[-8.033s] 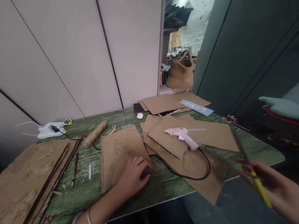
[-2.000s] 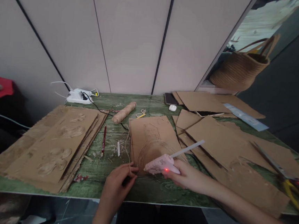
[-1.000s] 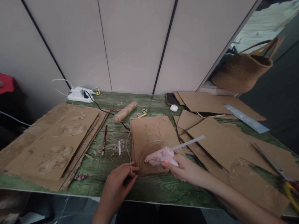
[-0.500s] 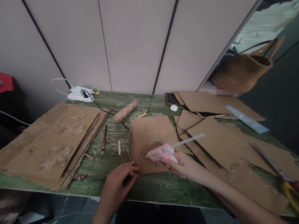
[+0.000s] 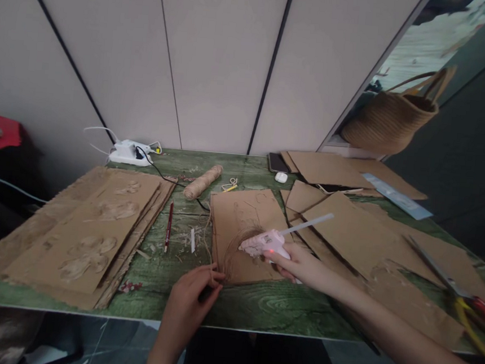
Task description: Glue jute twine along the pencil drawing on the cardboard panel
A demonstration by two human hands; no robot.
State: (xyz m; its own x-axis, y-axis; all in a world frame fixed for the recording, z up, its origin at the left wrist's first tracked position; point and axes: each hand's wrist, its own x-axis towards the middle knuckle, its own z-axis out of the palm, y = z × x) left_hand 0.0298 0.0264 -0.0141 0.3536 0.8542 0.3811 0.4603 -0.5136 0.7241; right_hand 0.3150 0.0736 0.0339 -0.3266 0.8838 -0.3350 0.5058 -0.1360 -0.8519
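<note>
My right hand (image 5: 299, 262) is wrapped round a pink hot glue gun (image 5: 265, 243), a glue stick (image 5: 309, 224) jutting from its back. Its nozzle points left, over a cardboard piece (image 5: 265, 209) on which twine (image 5: 229, 257) lies in curved rows. At the lower left corner of that cardboard, my left hand (image 5: 192, 294) pinches a strand of twine (image 5: 207, 241) between thumb and fingers. The strand runs up the cardboard's left side towards the twine roll (image 5: 203, 182). What lies directly under the glue gun is hidden.
Cardboard sheets (image 5: 63, 217) with glued shapes lie left, beside a red pencil (image 5: 169, 226). A power strip (image 5: 130, 152), phone (image 5: 277, 163) and white earbud case (image 5: 281, 177) sit at the back. More cardboard (image 5: 348, 231), scissors (image 5: 450, 282) and a ruler (image 5: 396, 195) occupy the right.
The glue gun and my right hand have shifted very slightly right. My left hand keeps its pinch on the twine at about the same spot.
</note>
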